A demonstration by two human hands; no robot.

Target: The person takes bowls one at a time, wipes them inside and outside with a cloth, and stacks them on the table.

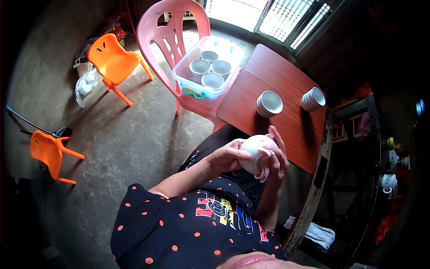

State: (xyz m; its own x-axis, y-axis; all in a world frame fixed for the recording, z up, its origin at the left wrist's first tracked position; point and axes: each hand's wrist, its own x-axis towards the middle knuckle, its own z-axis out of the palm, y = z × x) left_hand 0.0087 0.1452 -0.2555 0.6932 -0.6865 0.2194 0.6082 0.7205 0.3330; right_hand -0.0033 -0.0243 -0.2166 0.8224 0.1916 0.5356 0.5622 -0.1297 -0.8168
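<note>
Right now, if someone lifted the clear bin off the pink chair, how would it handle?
The bin would probably feel heavy, since it holds four bowl stacks. Its translucent plastic walls might flex a little. With space left around them, the stacks could slide or clink if tilted.

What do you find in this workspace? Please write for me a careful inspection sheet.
Surface: red-brown table, bearing a left bowl stack and a right bowl stack.
Job's things: round white bowl in the hands, with pink strands, material unclear; more bowls inside a clear plastic box on a pink chair.
Clutter: white plastic bag on the floor; white cloth at the lower right.
Grippers: bare left hand and right hand, both holding the bowl.
Cables: one thin dark line at far left; cable or rod, cannot tell.
Surroundings: two orange chairs, concrete-like floor, barred window.
</note>
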